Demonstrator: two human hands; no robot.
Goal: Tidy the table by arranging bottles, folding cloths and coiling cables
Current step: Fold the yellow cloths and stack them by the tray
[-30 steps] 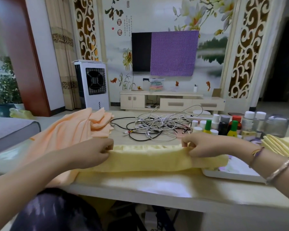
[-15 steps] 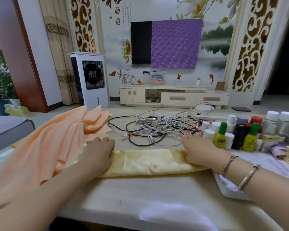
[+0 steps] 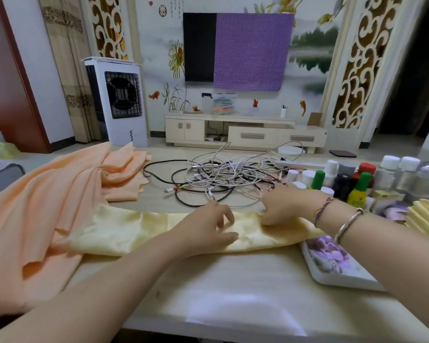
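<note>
A long folded strip of yellow cloth [image 3: 134, 231] lies across the table in front of me. My left hand [image 3: 208, 230] rests flat on its middle with fingers spread. At the strip's right part, my right hand [image 3: 288, 204] has its fingers bent over the far edge and its thumb on the cloth. A crumpled orange cloth [image 3: 47, 199] covers the table's left side. Behind the strip sits a tangled heap of black and white cables [image 3: 223, 177]. Several bottles [image 3: 356, 191] stand grouped at the right.
A white tray with a purple flower print [image 3: 332, 268] lies at the right under my forearm. Folded yellow cloths [image 3: 428, 216] sit at the far right edge. The table's front edge [image 3: 233, 328] is close to me.
The yellow cloth went from held up at the table's front edge to lying flat. My left hand slid right along it to the middle; my right hand stayed at the right end.
</note>
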